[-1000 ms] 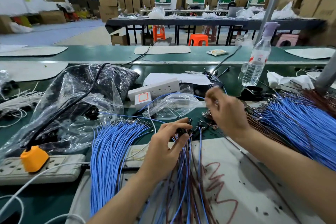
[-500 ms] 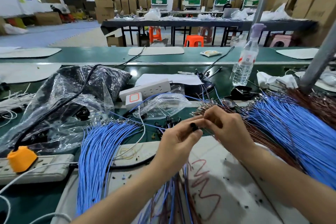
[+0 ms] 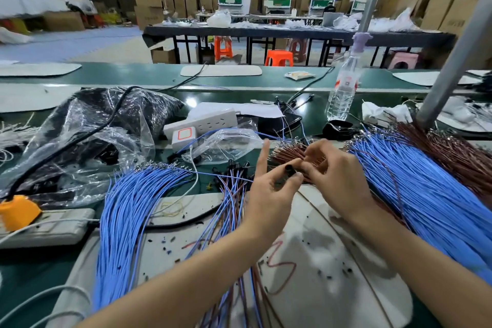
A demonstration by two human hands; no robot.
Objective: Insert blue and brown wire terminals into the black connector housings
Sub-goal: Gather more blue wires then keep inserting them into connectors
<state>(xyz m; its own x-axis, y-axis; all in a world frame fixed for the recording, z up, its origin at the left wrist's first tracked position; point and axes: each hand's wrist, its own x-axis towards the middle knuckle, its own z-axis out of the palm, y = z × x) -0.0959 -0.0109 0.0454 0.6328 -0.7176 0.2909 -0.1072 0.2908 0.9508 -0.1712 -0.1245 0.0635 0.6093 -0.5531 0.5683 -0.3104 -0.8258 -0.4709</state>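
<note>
R hand (image 3: 338, 176), back from far brown wires (image 3: 287, 153) w/ fingers pinching one (terminal hidden), is meeting the black housing (image 3: 289, 170) clamped in fingers of L hand (image 3: 269, 194): insertion prob. starting.

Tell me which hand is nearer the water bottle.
Right. The right hand sits almost straight below the water bottle, toward the person; the left hand, pinching the black connector housing, lies further left.
</note>
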